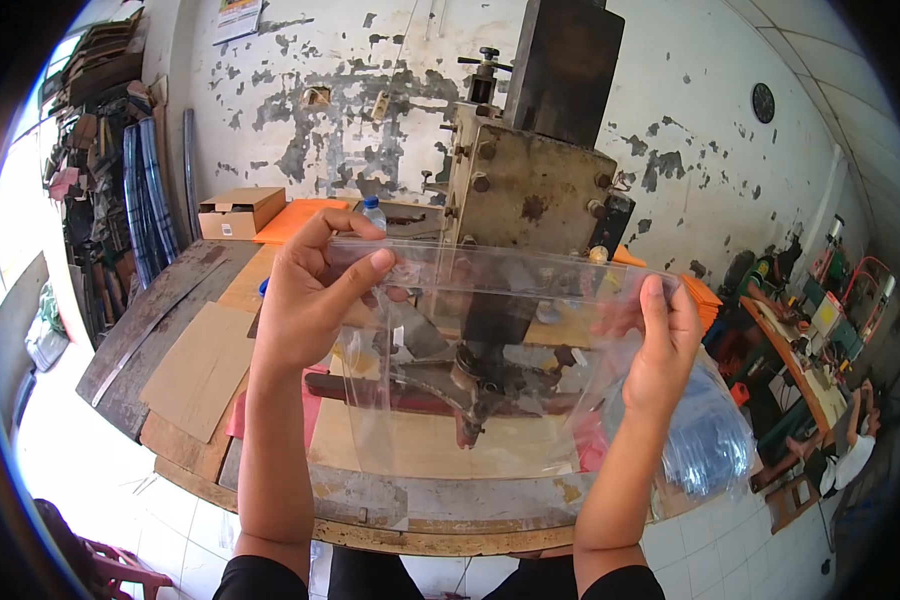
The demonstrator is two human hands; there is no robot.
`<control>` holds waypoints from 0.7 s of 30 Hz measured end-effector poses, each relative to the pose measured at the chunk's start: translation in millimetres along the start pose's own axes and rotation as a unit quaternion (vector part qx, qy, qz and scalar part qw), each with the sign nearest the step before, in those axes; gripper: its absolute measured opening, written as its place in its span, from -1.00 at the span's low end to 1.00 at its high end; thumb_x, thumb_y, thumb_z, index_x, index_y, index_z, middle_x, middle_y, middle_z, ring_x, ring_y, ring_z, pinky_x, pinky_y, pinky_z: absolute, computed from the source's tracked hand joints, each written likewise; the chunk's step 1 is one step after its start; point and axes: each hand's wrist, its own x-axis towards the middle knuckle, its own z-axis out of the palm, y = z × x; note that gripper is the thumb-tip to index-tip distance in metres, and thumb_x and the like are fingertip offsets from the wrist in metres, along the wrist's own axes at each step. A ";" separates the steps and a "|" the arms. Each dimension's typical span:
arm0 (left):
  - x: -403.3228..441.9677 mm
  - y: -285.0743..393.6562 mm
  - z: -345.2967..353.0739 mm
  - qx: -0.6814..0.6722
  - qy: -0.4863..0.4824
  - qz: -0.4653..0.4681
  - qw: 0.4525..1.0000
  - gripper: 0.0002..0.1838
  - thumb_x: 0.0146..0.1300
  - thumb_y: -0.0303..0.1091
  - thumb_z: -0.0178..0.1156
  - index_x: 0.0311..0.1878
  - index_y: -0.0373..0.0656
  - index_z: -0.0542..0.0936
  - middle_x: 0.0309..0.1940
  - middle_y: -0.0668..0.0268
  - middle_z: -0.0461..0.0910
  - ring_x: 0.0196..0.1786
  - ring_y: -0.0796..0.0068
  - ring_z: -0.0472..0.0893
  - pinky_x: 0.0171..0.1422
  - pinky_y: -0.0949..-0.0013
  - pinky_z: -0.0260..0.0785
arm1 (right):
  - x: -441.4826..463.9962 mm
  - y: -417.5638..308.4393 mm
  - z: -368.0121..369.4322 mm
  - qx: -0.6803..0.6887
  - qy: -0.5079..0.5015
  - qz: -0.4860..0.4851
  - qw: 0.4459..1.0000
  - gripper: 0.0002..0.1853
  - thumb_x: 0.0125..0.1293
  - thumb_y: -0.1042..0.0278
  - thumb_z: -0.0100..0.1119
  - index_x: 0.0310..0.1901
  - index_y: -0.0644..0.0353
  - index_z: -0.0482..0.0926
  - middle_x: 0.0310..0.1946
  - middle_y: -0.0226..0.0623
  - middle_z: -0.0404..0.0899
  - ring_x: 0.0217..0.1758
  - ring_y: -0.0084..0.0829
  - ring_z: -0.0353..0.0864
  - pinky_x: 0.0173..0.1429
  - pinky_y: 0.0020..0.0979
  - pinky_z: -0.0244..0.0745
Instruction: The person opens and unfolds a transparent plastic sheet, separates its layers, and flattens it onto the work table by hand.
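Observation:
A clear plastic sheet, with a folded or doubled strip along its top, is stretched between my two hands in front of the press. My left hand pinches its upper left corner between thumb and fingers. At the upper right corner my right hand grips it, thumb on the near side. The lower part of the sheet hangs down, and the machine shows through it. Behind it stands a heavy, worn metal press with a dark lower block and a base on the worktable.
A stack of clear plastic pieces lies at the table's right. Brown board sheets, a cardboard box and a blue-capped bottle are on the left. Orange sheets sit behind my right hand. People work at a bench far right.

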 end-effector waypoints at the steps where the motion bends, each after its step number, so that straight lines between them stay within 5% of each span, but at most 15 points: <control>1: -0.1 -0.1 1.9 0.000 0.000 0.000 1.000 -0.76 0.56 -0.44 0.38 0.15 -0.20 0.55 -0.15 0.12 0.86 -0.20 0.49 0.86 -0.18 0.45 0.74 | 0.5 1.6 -1.5 0.000 0.000 0.000 1.000 -0.73 0.74 0.21 0.19 -0.08 0.25 0.62 -0.30 -0.39 0.68 -0.31 -0.45 0.77 -0.22 -0.41 0.59; 4: -1.7 2.4 4.7 0.001 0.021 0.018 1.000 -0.74 0.55 -0.45 0.38 0.19 -0.20 0.56 -0.17 0.13 0.86 -0.25 0.50 0.85 -0.20 0.49 0.69 | 2.4 4.0 -4.7 -0.009 -0.014 -0.022 1.000 -0.77 0.71 0.23 0.23 -0.07 0.25 0.64 -0.29 -0.40 0.68 -0.31 -0.48 0.75 -0.19 -0.45 0.56; 6: -4.1 8.0 4.5 -0.012 0.013 0.004 1.000 -0.68 0.53 -0.45 0.43 0.26 -0.26 0.62 -0.13 0.21 0.86 -0.17 0.48 0.86 -0.17 0.51 0.58 | 2.3 -1.6 -3.0 -0.021 -0.030 -0.026 0.999 -0.78 0.64 0.28 0.35 0.04 0.29 0.65 -0.25 -0.16 0.84 -0.22 -0.42 0.86 -0.16 -0.48 0.62; 10: -5.1 4.0 11.9 0.006 0.012 0.045 0.999 -0.70 0.54 -0.46 0.39 0.23 -0.23 0.59 -0.18 0.14 0.87 -0.27 0.50 0.84 -0.20 0.49 0.65 | -2.7 -10.9 0.7 -0.008 -0.022 -0.011 1.000 -0.79 0.54 0.39 0.46 0.03 0.31 0.67 -0.20 -0.15 0.86 -0.18 -0.39 0.86 -0.08 -0.45 0.68; 19: -12.0 20.1 18.0 0.033 -0.012 -0.026 0.999 -0.72 0.50 -0.47 0.44 0.19 -0.32 0.68 -0.15 0.11 0.87 -0.06 0.38 0.89 -0.12 0.44 0.72 | 2.5 -4.0 -7.8 0.006 -0.041 -0.009 0.999 -0.76 0.52 0.34 0.50 0.05 0.27 0.70 -0.10 -0.10 0.84 -0.13 -0.37 0.86 -0.02 -0.37 0.74; 21: -14.5 14.0 27.5 -0.019 -0.003 0.042 0.999 -0.72 0.46 -0.55 0.45 0.16 -0.34 0.67 -0.13 0.09 0.88 -0.02 0.34 0.89 -0.06 0.39 0.75 | 0.1 -12.8 -0.2 -0.191 0.022 -0.036 0.981 -0.73 0.54 0.30 0.47 0.13 0.24 0.71 -0.03 -0.14 0.85 0.01 -0.27 0.85 0.26 -0.25 0.67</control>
